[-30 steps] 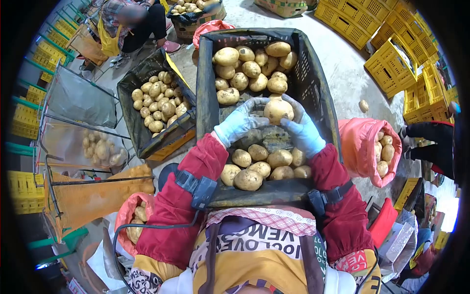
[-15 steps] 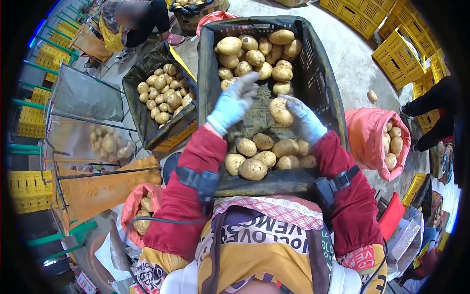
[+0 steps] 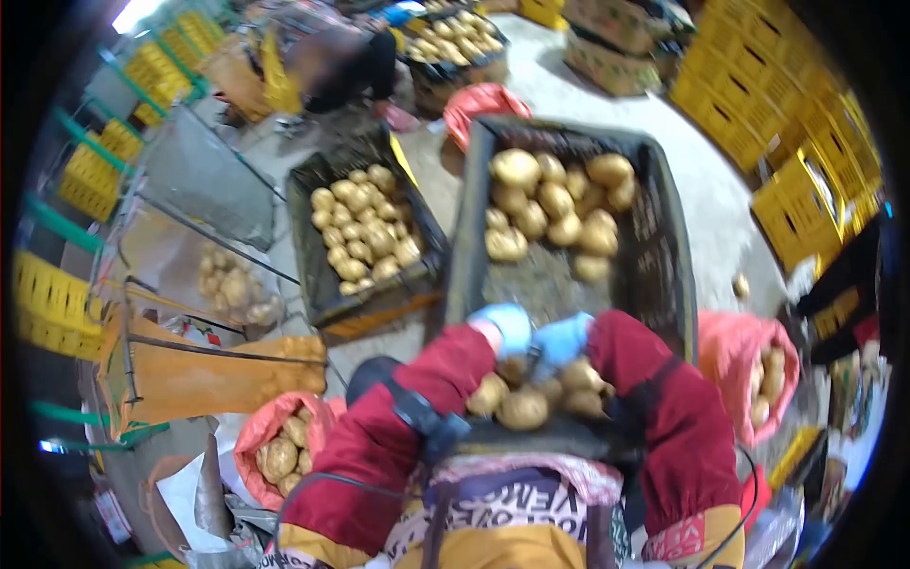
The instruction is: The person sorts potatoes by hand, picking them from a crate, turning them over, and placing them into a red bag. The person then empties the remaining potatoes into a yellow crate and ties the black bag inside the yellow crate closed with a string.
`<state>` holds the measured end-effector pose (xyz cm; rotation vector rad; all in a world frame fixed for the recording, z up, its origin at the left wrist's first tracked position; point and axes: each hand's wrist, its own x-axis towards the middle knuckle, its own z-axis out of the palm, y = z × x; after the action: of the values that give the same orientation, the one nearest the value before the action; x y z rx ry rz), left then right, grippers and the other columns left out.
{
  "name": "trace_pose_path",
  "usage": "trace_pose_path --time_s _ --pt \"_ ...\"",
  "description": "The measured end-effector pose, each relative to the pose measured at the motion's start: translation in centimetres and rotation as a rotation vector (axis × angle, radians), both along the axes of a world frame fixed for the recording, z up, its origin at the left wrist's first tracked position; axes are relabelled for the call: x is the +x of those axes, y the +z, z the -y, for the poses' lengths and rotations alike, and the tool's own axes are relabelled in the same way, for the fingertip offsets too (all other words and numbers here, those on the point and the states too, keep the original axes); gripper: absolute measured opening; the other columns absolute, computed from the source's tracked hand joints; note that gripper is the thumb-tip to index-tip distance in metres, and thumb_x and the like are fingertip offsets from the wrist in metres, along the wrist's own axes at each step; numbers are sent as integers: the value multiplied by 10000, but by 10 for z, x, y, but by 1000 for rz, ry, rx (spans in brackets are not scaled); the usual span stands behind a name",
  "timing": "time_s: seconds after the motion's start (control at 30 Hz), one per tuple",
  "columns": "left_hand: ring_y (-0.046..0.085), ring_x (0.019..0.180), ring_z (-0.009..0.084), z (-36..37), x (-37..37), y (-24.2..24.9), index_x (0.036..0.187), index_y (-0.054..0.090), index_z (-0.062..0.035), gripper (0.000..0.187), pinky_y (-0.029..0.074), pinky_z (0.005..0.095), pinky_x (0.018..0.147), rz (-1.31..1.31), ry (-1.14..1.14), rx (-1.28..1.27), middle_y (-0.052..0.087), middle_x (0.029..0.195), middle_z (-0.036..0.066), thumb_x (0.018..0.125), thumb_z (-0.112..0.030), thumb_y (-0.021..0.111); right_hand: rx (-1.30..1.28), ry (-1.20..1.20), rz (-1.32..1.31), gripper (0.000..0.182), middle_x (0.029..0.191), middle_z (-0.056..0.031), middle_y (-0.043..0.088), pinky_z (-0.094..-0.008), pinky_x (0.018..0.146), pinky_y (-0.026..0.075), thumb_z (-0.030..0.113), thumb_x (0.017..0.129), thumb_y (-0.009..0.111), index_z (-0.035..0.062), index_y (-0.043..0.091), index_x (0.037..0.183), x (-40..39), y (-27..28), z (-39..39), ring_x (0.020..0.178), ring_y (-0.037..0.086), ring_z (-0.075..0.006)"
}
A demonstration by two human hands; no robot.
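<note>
Both my hands wear light blue gloves and reach into the near half of a large dark crate (image 3: 671,256). My left hand (image 3: 507,328) is over the near group of potatoes (image 3: 523,410). Close beside it on the right, my right hand (image 3: 561,339) points down among the same potatoes. Blur and the hands themselves hide the fingers, so any grip is not visible. A second heap of potatoes (image 3: 557,204) lies at the crate's far end, with bare crate floor between the two groups.
To the left stands a smaller dark crate of potatoes (image 3: 365,228). Pink sacks of potatoes stand at right (image 3: 735,365) and lower left (image 3: 256,446). Yellow crates (image 3: 749,85) are stacked at upper right. A person (image 3: 351,71) sits at upper left; another person's dark-clothed leg (image 3: 844,280) is at right.
My hands have moved toward me, from mid-crate to the near potatoes. The potato at my right hand is no longer visible there. My view has tilted up, showing more of the background.
</note>
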<state>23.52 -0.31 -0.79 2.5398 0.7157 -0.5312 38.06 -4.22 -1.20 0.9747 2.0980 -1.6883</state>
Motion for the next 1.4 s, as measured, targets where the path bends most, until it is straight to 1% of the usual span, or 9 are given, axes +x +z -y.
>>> trace_pose_path --time_s 0.2,0.43,0.67,0.77,0.87,1.0,1.1,1.33,1.4 --pt "646 936 293 8 21 -32 984 690 -31 362 503 387 801 -308 -42 -303 667 1004 159 673 -211 643 1267 -775 700 598 1240 -143 509 -395 868 470 270 657 735 106 511 1186 111 -55 -70 1075 526 -337" --pt "644 905 325 -15 17 -48 877 708 -44 238 510 413 795 -7 282 -67 665 941 190 722 -152 565 794 -1282 386 736 1335 -197 423 -415 1020 389 223 661 774 198 453 1323 146 -125 -84 1204 451 -371" --pt "609 960 359 -27 21 -36 1083 610 -15 330 481 407 846 245 245 -35 638 1004 214 811 -185 534 -375 -1846 -1100 477 1138 -95 598 -432 739 506 421 884 566 117 500 1245 113 -60 -35 975 594 -280" --pt "641 906 300 -28 22 -41 1174 547 -2 347 507 373 787 544 288 -70 637 1034 193 870 -166 511 -621 -1611 -1312 476 1163 -98 589 -402 637 533 452 926 466 114 480 1261 95 -17 5 962 606 -291" --pt "629 657 123 -23 24 -13 1202 538 -35 314 516 253 521 669 756 -1011 642 949 74 910 -147 540 -600 -1676 -1314 489 1172 -116 585 -396 595 537 455 918 483 109 477 1263 80 1 41 970 609 -294" --pt "636 869 210 -18 3 14 1295 460 -65 457 545 342 735 758 665 -1608 571 1156 100 893 -233 599 -305 -1464 -1307 545 1251 -103 546 -364 922 458 301 856 631 75 443 1315 60 22 74 1130 536 -245" --pt "568 1067 222 -7 11 9 1353 393 -76 561 521 372 852 844 476 -1572 492 1275 92 867 -217 635 23 -1331 -1166 779 1354 -102 448 -333 1053 336 -21 689 720 43 365 1379 61 9 84 1253 425 -208" --pt "500 1160 216 -22 8 -24 1299 450 -48 584 485 350 925 792 410 -1264 492 1274 88 765 -33 687 192 -1274 -762 811 1276 -101 468 -313 992 398 49 683 775 50 350 1373 46 -7 77 1138 490 -193" --pt "616 968 220 -25 13 -22 1161 572 -27 358 497 309 855 819 927 -1035 629 1062 86 806 -14 622 220 -1228 -608 770 1205 -111 505 -325 921 454 128 670 808 33 400 1315 34 -41 65 1060 533 -212"
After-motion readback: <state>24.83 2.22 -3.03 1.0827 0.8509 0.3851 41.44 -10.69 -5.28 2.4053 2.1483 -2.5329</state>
